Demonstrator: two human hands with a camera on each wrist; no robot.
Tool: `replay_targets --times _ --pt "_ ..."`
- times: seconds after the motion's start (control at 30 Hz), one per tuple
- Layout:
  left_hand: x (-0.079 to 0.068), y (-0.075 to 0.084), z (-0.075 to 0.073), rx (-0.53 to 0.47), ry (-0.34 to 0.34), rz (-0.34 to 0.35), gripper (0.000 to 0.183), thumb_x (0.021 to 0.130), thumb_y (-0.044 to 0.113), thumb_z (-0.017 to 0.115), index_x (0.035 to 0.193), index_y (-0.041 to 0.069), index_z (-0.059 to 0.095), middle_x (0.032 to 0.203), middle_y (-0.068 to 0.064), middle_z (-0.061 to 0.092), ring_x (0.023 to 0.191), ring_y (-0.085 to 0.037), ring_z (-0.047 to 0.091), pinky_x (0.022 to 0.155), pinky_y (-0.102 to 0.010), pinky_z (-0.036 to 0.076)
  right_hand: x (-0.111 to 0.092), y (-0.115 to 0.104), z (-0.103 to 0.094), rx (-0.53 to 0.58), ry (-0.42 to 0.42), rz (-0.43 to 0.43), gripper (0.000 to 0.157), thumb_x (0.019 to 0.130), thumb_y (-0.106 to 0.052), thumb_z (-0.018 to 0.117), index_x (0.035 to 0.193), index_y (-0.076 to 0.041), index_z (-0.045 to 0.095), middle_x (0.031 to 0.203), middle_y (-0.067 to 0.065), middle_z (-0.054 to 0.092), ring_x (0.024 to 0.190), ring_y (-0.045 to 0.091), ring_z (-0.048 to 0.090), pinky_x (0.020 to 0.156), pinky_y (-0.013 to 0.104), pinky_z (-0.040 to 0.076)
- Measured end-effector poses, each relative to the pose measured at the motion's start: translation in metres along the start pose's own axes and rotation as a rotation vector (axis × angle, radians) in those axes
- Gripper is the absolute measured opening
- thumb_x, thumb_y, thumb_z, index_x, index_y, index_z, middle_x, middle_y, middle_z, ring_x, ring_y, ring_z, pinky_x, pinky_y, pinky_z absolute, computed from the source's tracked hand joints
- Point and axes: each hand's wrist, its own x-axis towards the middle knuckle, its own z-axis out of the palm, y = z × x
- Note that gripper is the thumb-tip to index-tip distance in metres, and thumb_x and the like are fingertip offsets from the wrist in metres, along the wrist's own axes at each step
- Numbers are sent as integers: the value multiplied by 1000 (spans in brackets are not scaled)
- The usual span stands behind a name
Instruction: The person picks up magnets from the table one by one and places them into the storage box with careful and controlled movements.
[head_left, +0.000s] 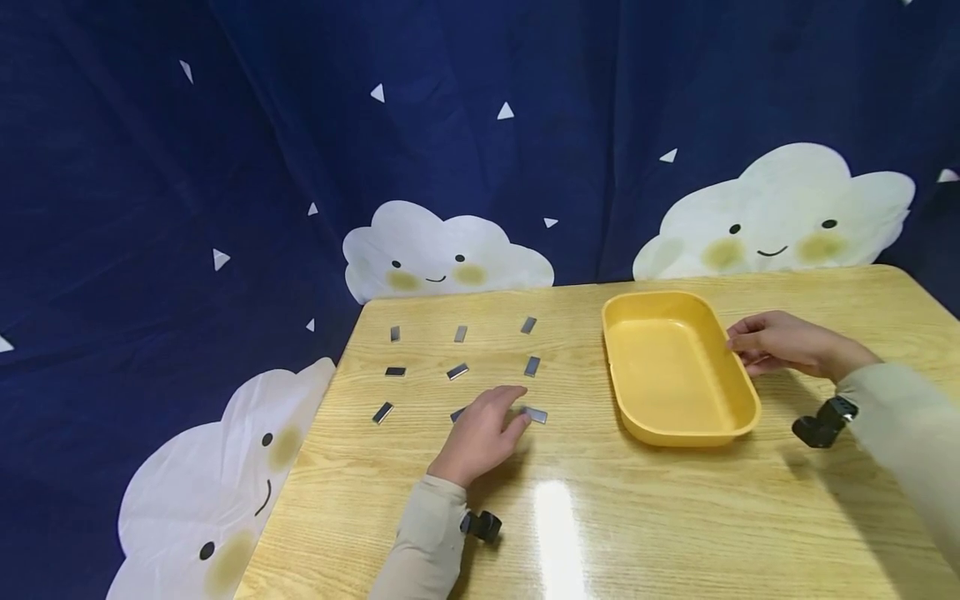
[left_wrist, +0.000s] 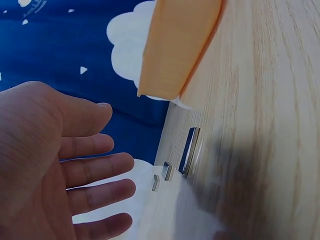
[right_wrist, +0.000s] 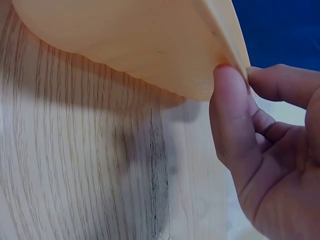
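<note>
Over the near row of small, shiny, dark rectangular pieces, my left hand (head_left: pixel 482 435) hovers with fingers relaxed and apart. In the left wrist view nothing lies between the thumb and the fingers (left_wrist: pixel 107 165). Closest to it is a flat silvery piece (head_left: pixel 535 414), seen edge-on as a metallic bar (left_wrist: pixel 189 151). Another piece (head_left: pixel 457 414) is partly hidden behind the hand. My right hand (head_left: pixel 787 343) pinches the right rim of a yellow plastic tray (head_left: pixel 667 367) between thumb (right_wrist: pixel 231 110) and fingers. The tray's inside is bare.
More of the small pieces (head_left: pixel 457 372) lie spaced out in three rows on the left of the wooden table (head_left: pixel 637 517). Behind the table hangs a dark blue curtain (head_left: pixel 450 150) with cloud faces. Each wrist wears a small black camera (head_left: pixel 482 526).
</note>
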Motion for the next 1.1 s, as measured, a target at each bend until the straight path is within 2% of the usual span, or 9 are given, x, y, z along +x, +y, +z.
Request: replay_targets --times 0.23,0.7,0.93,1.1 --pt "0 -1 -1 -7 -7 -10 43 101 27 56 139 8 56 142 -9 58 136 -26 53 112 -42 44 4 -4 8 -17 20 -10 48 104 -22 48 135 13 39 91 2 65 74 7 65 71 30 60" --pt "-2 -4 -2 -28 -17 -17 44 101 27 55 139 6 55 143 -10 58 137 -27 52 113 -43 42 12 -14 26 68 -8 -7 45 103 -25 51 130 11 43 84 0 61 70 6 61 68 27 59" --pt "-4 -10 -5 -41 5 -62 45 100 28 57 141 9 54 144 -10 56 138 -28 50 114 -45 41 15 -17 35 88 -10 -4 48 103 -25 52 132 11 41 88 0 61 73 6 61 69 25 59" --pt "-3 -12 -8 -41 19 -68 45 99 27 59 140 9 55 144 -10 57 138 -29 51 114 -45 41 16 -20 40 98 4 -18 46 103 -24 52 131 11 41 90 0 63 75 7 63 70 25 59"
